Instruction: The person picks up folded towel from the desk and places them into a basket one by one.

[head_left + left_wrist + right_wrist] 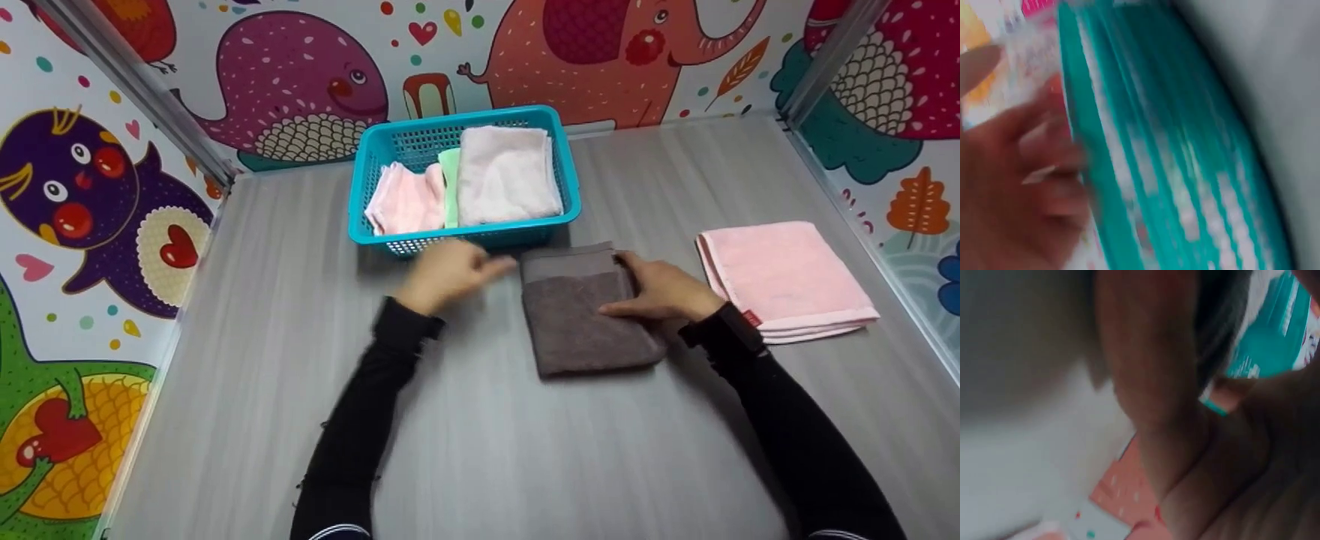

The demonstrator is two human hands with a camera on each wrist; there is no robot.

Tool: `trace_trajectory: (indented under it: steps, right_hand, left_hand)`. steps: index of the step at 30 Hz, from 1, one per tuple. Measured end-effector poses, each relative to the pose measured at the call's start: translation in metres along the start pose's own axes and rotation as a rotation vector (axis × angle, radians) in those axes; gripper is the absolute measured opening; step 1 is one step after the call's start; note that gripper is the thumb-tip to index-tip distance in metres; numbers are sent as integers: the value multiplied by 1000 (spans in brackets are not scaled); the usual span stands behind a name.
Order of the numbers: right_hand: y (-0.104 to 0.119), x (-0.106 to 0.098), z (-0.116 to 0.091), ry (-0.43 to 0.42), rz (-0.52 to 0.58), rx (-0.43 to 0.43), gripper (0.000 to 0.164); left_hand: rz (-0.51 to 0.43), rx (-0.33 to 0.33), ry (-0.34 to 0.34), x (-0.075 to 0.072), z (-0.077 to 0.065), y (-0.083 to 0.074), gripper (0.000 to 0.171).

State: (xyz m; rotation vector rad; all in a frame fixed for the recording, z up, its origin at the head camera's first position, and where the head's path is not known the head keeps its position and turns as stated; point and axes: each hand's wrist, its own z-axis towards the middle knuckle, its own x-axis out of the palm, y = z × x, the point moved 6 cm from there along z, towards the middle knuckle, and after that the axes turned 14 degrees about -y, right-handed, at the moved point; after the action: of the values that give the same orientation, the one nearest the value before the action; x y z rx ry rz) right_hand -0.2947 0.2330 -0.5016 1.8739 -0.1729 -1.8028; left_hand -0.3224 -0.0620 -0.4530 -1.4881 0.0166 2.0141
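Mostly dark gray, paler-banded towel [581, 326]

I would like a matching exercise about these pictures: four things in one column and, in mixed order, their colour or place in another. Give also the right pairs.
1. Grey-brown towel
2. Green cloth
3. Towel with red tag
4. Basket

A. turquoise
B. pink, farthest right of the cloths
C. touched by the right hand
D. inside the basket

Pairs: 1-C, 2-D, 3-B, 4-A
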Motion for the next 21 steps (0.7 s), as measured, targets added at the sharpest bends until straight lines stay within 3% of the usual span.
trace_trajectory:
  steps: [2, 3, 4, 6, 9, 14, 17, 21]
  right_hand:
    - [9, 6, 1, -17, 9, -11, 109]
    - [14, 9, 2, -21, 15, -18, 109]
    - [18, 12, 2, -21, 21, -24, 109]
    - [26, 18, 4, -16, 38, -32, 108]
    - [32, 23, 5, -5, 56, -33, 108]
    - [33, 26, 6, 7, 92, -42, 107]
    - [34, 27, 6, 17, 115, -53, 105]
    - [39, 23, 3, 25, 126, -85, 101]
  left_hand:
    - [53, -35, 225, 26, -9, -15, 69]
    - [90, -42, 305, 37, -14, -20, 71]
    - [115, -43, 363, 45, -18, -25, 72]
    - [143, -34, 412, 57, -23, -31, 72]
    - [126, -9, 386, 64, -22, -36, 66]
    - [-35, -11, 359, 68, -18, -34, 54]
    - [-129, -10, 346, 68, -18, -34, 53]
    - [-165, 16, 310, 63, -17, -41, 53]
